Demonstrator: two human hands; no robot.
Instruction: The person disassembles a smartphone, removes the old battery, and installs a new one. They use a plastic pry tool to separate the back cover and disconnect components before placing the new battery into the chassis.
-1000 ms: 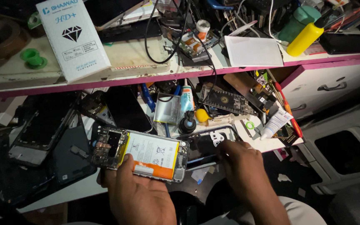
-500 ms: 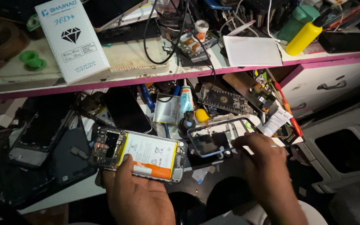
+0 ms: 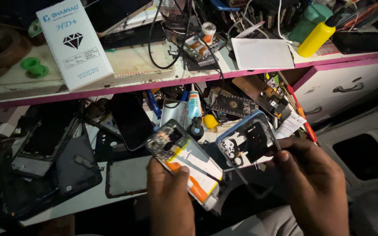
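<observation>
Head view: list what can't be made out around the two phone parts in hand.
- Opened phone: its lower end is hidden behind the left hand.
- Blue-edged back cover: its right corner is covered by the right hand.
- Circuit parts at the phone's top: too small and dim to identify.
- Lap and floor below the hands: dark, and cut off by the bottom edge.

Shelf edge [image 3: 154,85] overhead, phone parts [image 3: 57,144] crowd left; drawer side [image 3: 364,153] open
</observation>
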